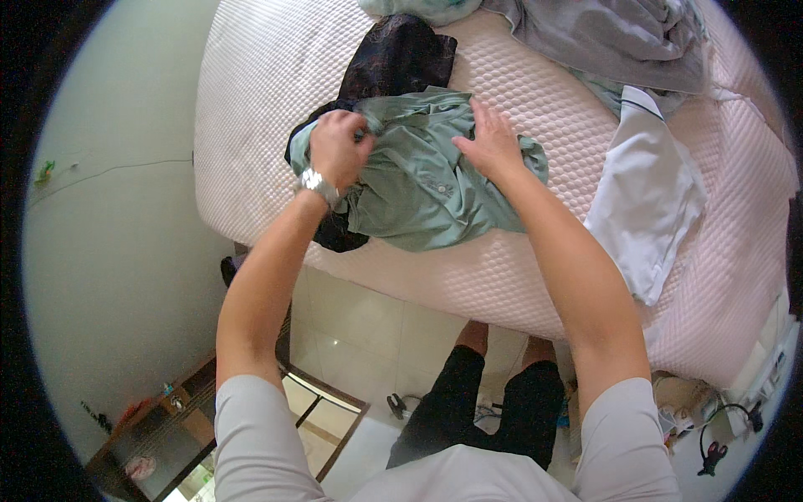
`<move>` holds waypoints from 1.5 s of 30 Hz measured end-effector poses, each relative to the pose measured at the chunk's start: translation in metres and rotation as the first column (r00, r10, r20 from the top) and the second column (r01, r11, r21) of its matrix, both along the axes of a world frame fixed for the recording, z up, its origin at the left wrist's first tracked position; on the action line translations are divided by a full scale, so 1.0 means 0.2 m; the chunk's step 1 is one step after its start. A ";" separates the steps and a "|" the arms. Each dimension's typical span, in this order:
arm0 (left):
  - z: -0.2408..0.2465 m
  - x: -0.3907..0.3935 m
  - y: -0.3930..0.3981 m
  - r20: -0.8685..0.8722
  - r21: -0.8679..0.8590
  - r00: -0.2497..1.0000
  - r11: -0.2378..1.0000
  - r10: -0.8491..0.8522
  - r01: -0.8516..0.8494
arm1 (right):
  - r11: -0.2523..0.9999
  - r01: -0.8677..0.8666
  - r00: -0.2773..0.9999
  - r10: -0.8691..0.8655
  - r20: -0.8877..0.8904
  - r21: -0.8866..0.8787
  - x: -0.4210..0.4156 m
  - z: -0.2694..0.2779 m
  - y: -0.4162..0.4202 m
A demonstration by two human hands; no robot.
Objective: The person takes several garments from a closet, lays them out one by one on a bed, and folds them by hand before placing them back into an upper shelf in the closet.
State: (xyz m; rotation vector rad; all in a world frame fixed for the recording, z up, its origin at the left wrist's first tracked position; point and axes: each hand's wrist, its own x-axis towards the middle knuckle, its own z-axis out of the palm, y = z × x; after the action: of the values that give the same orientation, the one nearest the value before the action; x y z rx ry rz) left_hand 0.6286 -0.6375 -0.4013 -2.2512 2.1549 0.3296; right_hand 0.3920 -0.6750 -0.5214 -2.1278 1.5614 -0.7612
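Observation:
A crumpled sage-green shirt (pixel 408 213) lies on the bed before me, with a small pale round spot near its middle. My left hand (pixel 342 147), with a metal-band watch at the wrist, has its fingers curled around a bit of the fabric at the shirt's upper left. On the upper right edge rests my right hand (pixel 492 135), thumb spread away from the fingers, no cloth visibly gripped. A dark patterned garment (pixel 395 59) shows above the green shirt, and black fabric sticks out beneath its left side.
Pale pink quilted fabric covers the bed (pixel 263 125). A folded white garment (pixel 652 194) with a dark-trimmed edge lies at right, below a grey cloth heap (pixel 602 37). A wall (pixel 119 251) borders the left. Cables and a black clip (pixel 712 458) are at lower right.

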 end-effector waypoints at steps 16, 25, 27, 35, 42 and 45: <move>-0.19 -0.02 0.77 -0.334 -0.229 0.887 0.940 -0.318 0.252 | 0.471 0.461 0.819 -0.552 -0.156 0.752 -1.32 0.44 1.61; -0.37 -0.10 0.21 -0.198 -0.014 0.921 0.941 -0.335 0.339 | 0.400 0.407 0.701 -0.713 0.000 0.821 -1.19 0.31 1.63; -0.47 0.03 0.23 -0.408 0.000 0.910 0.996 -0.079 0.086 | 0.405 0.416 0.690 -0.724 0.008 0.814 -1.21 0.31 1.67; -0.40 0.42 0.27 0.120 0.216 0.981 0.968 -0.152 0.124 | 0.383 0.394 0.638 -0.768 0.051 0.835 -1.42 0.27 1.85; -0.37 0.67 0.26 0.327 0.195 0.945 0.979 -0.008 -0.060 | 0.304 0.277 0.670 -0.741 0.043 0.912 -1.27 0.34 1.77; -0.37 0.65 0.21 0.391 0.183 0.915 0.965 0.102 -0.186 | 0.379 0.247 0.642 -0.754 0.142 0.892 -1.21 0.42 1.72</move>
State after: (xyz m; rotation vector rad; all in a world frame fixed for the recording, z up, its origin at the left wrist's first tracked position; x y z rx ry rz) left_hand 0.7594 -0.5960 -0.4746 -2.1425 1.6801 0.1090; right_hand 0.1494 -0.3301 -0.4379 -0.5902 1.7584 -0.5440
